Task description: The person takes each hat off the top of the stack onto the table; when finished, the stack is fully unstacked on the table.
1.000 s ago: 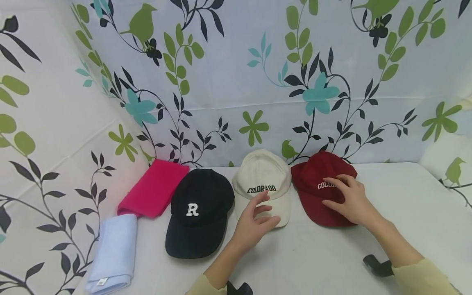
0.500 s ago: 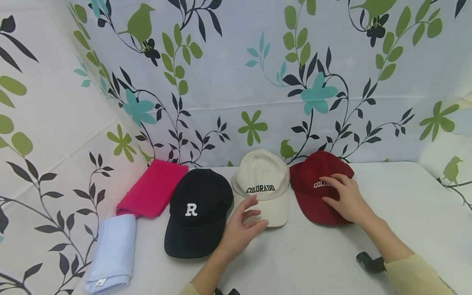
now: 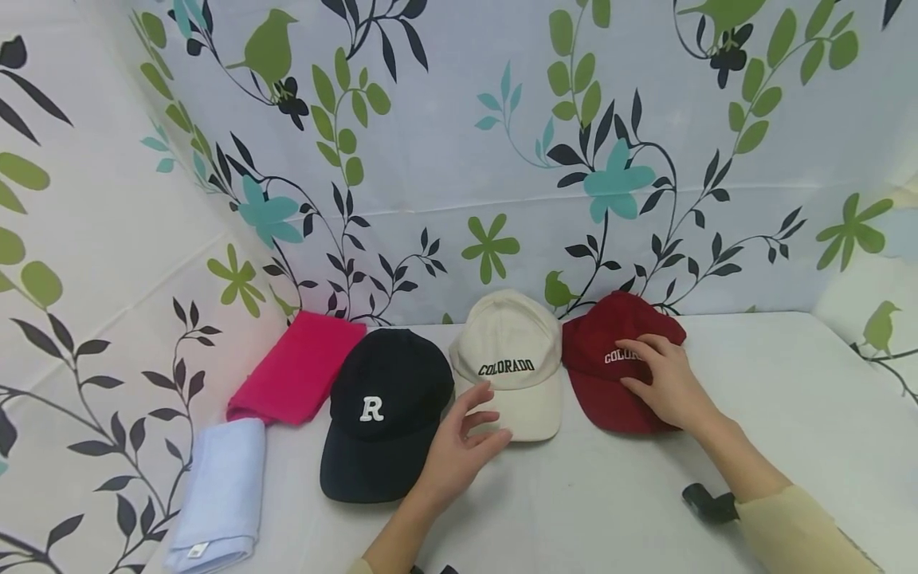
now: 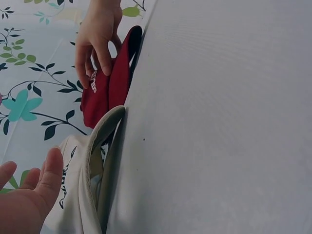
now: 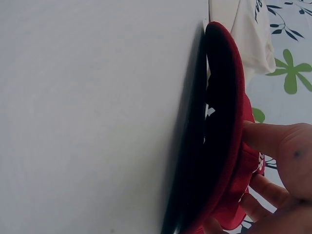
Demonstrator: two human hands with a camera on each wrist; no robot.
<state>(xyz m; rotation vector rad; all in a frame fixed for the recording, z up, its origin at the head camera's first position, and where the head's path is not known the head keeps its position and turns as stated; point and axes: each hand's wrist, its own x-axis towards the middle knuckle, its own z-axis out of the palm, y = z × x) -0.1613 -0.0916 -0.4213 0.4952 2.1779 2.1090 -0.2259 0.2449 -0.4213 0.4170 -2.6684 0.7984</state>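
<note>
My right hand (image 3: 663, 379) rests on the front of a red cap (image 3: 602, 406) with white lettering. In the right wrist view its thumb (image 5: 265, 138) touches the cap beside the brim, and the other fingers lie along the crown. My left hand (image 3: 462, 442) hovers with bent, spread fingers in front of a cream cap (image 3: 509, 343) marked COLORADO, and holds nothing. To its left sits a black cap (image 3: 390, 371) with a white R. Beneath the red brim (image 5: 226, 146) a dark gap shows in the right wrist view.
A folded pink cloth (image 3: 301, 367) and a folded light blue cloth (image 3: 222, 478) lie at the left of the white table (image 3: 574, 518). Behind stands a patterned curtain (image 3: 430, 159) with leaves and birds. The caps sit close to it in a row.
My right hand shifts a little left and away from me, and the red cap moves slightly with it. My left hand draws back leftward from the cream cap.
</note>
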